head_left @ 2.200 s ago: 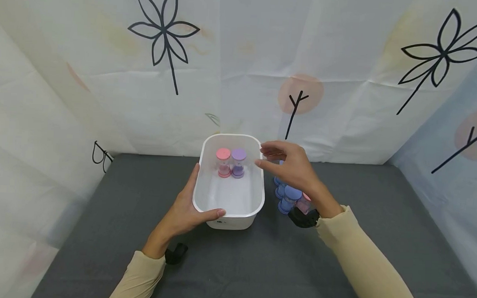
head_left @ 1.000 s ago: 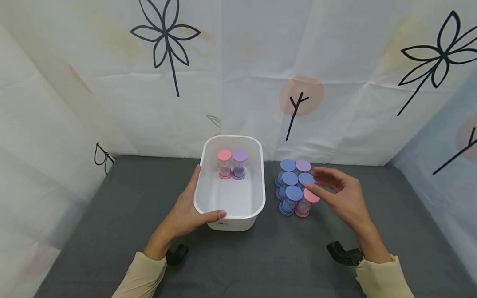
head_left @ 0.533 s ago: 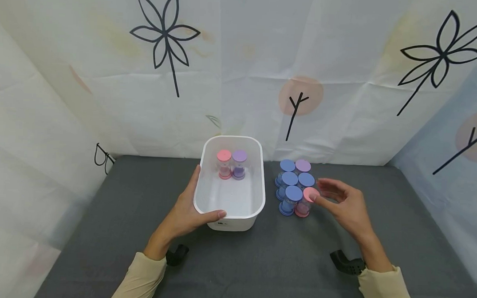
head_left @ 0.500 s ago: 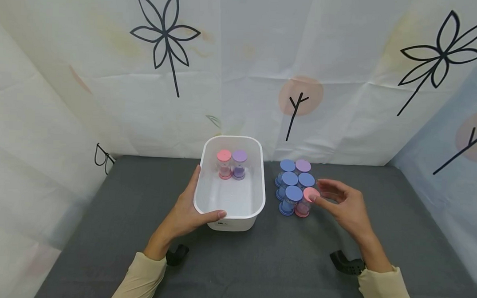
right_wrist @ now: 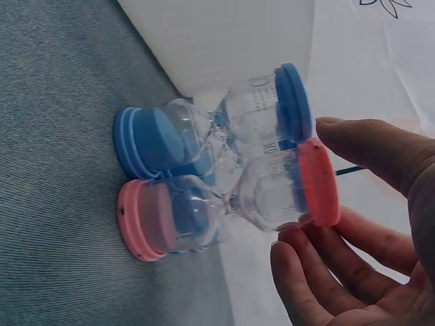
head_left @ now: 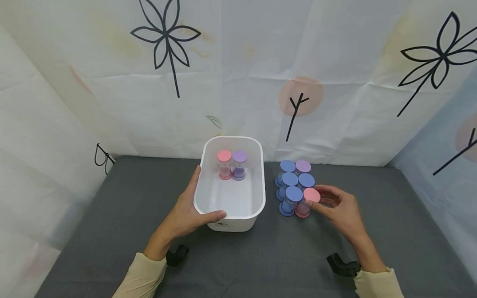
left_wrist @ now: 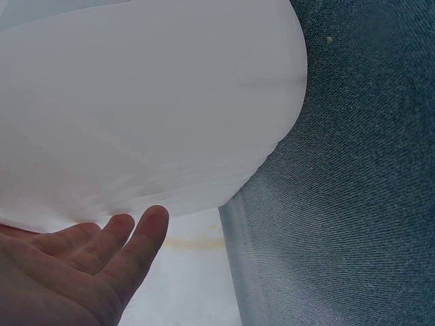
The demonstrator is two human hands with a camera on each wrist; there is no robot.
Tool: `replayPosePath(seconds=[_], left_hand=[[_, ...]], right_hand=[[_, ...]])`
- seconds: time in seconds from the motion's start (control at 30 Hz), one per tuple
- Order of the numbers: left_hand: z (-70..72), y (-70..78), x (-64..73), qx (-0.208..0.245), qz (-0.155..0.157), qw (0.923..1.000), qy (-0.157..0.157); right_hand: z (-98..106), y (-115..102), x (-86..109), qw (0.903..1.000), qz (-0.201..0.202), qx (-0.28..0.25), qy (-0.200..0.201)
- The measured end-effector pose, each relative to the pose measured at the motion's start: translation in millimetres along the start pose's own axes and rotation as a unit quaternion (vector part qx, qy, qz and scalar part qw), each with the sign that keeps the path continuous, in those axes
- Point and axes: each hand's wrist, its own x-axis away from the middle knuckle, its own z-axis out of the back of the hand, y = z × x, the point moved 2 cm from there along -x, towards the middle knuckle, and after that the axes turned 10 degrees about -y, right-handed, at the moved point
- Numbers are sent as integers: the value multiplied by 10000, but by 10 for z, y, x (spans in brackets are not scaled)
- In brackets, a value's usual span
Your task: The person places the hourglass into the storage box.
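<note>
My left hand [head_left: 185, 209] holds a white plastic tub [head_left: 229, 206], its thumb over the near rim and its fingers along the left wall. Seen from the left wrist, the fingertips [left_wrist: 151, 221] lie against the tub's white side. Inside the tub stand a pink hourglass [head_left: 224, 156] and a purple hourglass [head_left: 240, 157]. On the right, my right hand [head_left: 341, 211] grips another pink hourglass [right_wrist: 319, 183] near its cap, thumb on one side and fingers on the other. That hourglass stands upright on the cloth, right beside a blue hourglass [right_wrist: 292, 102].
Several more blue hourglasses [head_left: 294, 194] and one purple-capped hourglass [head_left: 303, 166] stand in a tight cluster right of the tub. Dark grey cloth [head_left: 257, 270] covers the table. A white printed curtain [head_left: 249, 78] hangs behind, close to the cluster.
My right hand has gone from the tub's right rim to the cluster, then closed in around the pink hourglass's cap. The left hand and the tub have stayed in place.
</note>
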Motion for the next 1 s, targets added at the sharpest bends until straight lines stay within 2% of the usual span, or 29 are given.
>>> replayPosePath(seconds=[0.13,0.33,0.4,0.5,0.67,0.77,0.9,1.0], left_hand=[[-4,56,-1,-15,-22,10000,-3],[-18,289,25,77,44,10000,-18],[-19,325,31,102,76,9999,-19],[-18,268,27,89,81,9999,5],[-9,69,11,19,27,10000,15],[-2,17,4,30,-11,10000,-8],[-4,55,1,23,-41,10000,-50],[-8,169,10,62,-35,9999,-77]], right_hand=[[-24,24,-1,10000,-75,-20,-31],[-41,37,9,9998,-178,-42,-51],[-45,38,10,9999,-157,-30,-34],[-48,39,10,9999,-118,-48,1],[-39,19,18,9999,-74,-41,90],[-17,-17,31,9999,5,5,135],[37,-90,58,9996,194,-38,210],[87,-151,69,9990,325,-60,292]])
